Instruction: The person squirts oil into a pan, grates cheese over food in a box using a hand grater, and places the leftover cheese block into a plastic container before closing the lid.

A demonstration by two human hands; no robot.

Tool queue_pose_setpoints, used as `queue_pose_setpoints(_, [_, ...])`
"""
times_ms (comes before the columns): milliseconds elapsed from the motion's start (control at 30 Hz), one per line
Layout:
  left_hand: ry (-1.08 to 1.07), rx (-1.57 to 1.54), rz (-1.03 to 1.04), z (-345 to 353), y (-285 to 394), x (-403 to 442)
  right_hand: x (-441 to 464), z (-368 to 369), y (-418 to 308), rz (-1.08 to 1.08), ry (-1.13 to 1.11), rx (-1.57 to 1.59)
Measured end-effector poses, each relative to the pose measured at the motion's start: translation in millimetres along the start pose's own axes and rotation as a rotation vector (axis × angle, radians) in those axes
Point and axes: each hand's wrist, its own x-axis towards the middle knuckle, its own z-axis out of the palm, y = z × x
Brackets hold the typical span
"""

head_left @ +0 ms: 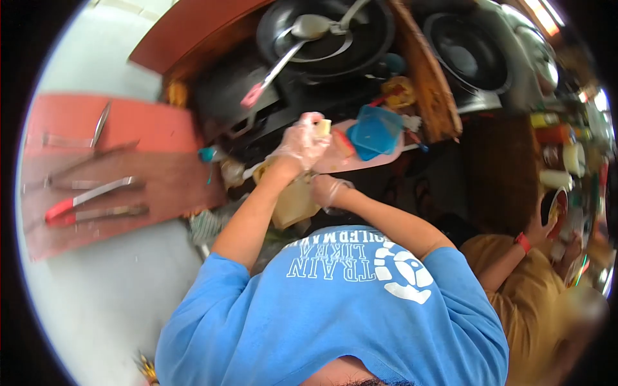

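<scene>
Pale yellow piece (324, 128) held in gloved left hand (301, 143), fingers closed on it, at left end of pink board (331, 159). Gloved right hand (329, 192) at side of beige tub (293, 204); cannot tell whether gripping. Blue plastic box (373, 132) on board. Beyond, black wok (370, 35) with ladle (310, 27) inside. Off left, red-handled tongs (98, 194) on red tabletop (164, 138).

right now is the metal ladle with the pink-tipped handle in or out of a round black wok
Partly in: the ladle has its head within the wok, while its pink handle tip juts past the rim.
</scene>
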Motion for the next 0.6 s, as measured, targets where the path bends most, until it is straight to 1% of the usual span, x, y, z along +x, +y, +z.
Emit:
queue_pose_setpoints(67, [0.181, -0.113, -0.219, -34, -44, -50, 20, 40, -4, 0.042, 0.029, -0.107])
queue_pose_setpoints(100, [0.196, -0.037, -0.321, -41, -64, -76, 30, 44, -7, 0.048, 0.059, -0.019])
queue_pose_setpoints(133, [0.203, 0.034, -0.419, -39, -84, -100, 35, 49, -11, 0.016, 0.048, -0.023])
queue_pose_setpoints(167, [0.173, -0.067, -0.475, -23, -110, -124, 33, 24, -22, -0.058, 0.066, 0.031])
queue_pose_setpoints(200, [0.160, -0.063, -0.454, -11, -109, -143, 35, 10, -30, -0.126, 0.083, 0.086])
queue_pose_setpoints(233, [0.197, -0.073, -0.418, 11, -121, -156, 49, 14, -42, 0.069, -0.109, 0.281])
queue_pose_setpoints(267, [0.228, -0.082, -0.381, 31, -132, -165, 56, 11, -47, 0.061, -0.125, 0.280])
queue_pose_setpoints(300, [0.302, -0.006, -0.402, 25, -120, -163, 62, 3, -54, 0.056, -0.220, 0.228])
queue_pose_setpoints(333, [0.298, -0.014, -0.415, 29, -128, -162, 66, 1, -57, 0.049, -0.309, 0.180])
queue_pose_setpoints(367, [0.348, -0.070, -0.390, 29, -134, -156, 64, 5, -55, -0.044, -0.165, 0.132])
queue_pose_setpoints(400, [0.401, -0.128, -0.363, 29, -136, -154, 65, 9, -53, -0.042, -0.178, 0.132])
queue_pose_setpoints(433, [0.299, -0.005, -0.340, 28, -137, -157, 66, 10, -49, -0.016, -0.115, 0.227])
queue_pose_setpoints(467, [0.303, -0.015, -0.347, 32, -140, -161, 68, 7, -47, 0.008, -0.050, 0.322])
queue_pose_setpoints(500, [0.309, -0.035, -0.293, 36, -144, -166, 70, 18, -42, 0.006, -0.059, 0.320])
queue_pose_setpoints(533, [0.313, -0.054, -0.237, 37, -150, -170, 72, 35, -37, 0.002, 0.045, 0.515])
queue_pose_setpoints(567, [0.311, -0.050, -0.238, 34, -149, -168, 75, 36, -39, -0.004, 0.157, 0.713])
queue_pose_setpoints(600, [0.314, -0.064, -0.281, 30, -149, -164, 77, 38, -42, -0.007, 0.275, 0.911])
